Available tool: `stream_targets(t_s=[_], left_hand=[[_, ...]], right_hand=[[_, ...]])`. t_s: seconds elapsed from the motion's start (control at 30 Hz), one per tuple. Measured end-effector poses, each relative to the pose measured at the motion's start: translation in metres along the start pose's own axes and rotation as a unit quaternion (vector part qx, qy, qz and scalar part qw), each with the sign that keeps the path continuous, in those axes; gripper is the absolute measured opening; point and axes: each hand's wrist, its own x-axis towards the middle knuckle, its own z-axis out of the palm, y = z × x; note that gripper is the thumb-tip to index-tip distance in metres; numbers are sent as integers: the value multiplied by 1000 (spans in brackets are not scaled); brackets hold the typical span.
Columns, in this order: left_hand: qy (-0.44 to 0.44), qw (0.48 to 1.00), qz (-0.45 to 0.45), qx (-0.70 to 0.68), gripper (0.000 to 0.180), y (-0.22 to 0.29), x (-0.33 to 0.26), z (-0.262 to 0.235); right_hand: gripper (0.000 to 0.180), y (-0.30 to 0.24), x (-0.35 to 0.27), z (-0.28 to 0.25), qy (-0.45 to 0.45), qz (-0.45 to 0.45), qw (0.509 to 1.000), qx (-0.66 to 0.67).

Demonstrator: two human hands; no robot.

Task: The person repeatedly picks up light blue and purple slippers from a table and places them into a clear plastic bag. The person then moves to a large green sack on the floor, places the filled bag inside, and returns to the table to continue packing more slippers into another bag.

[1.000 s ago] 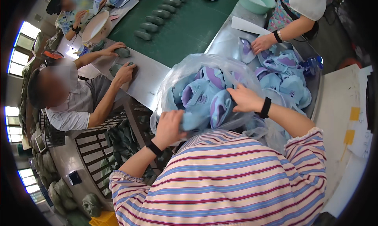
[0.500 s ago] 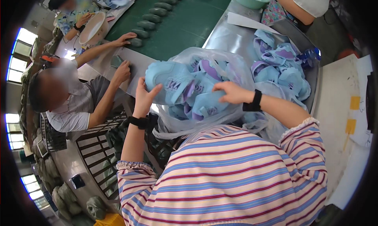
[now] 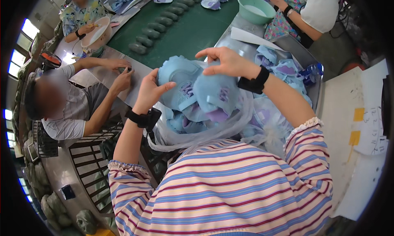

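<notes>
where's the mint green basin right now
In the head view, the mint green basin is at the upper right, on the metal surface beside the green worktop, just left of a co-worker's floral garment.

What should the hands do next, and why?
Maybe the right hand should pinch the right shoe top more snugly: its thumb and pointing finger are spread apart by that piece's upper edge, and I can't tell if it's gripping. The left hand seems to hold the left shoe top well, with its thumb across the side.
</notes>
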Motion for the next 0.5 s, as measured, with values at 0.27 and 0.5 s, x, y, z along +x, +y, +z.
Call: stream_targets(t_s=[0.27,0.5], left_hand=[[-35,994,-7,-105,42,25,26,38],[-78,983,-13,-163,32,7,51,39]], right_hand=[[48,10,-17,20,145,2,989,-39],[69,14,-33,-4,72,143,960,230]])
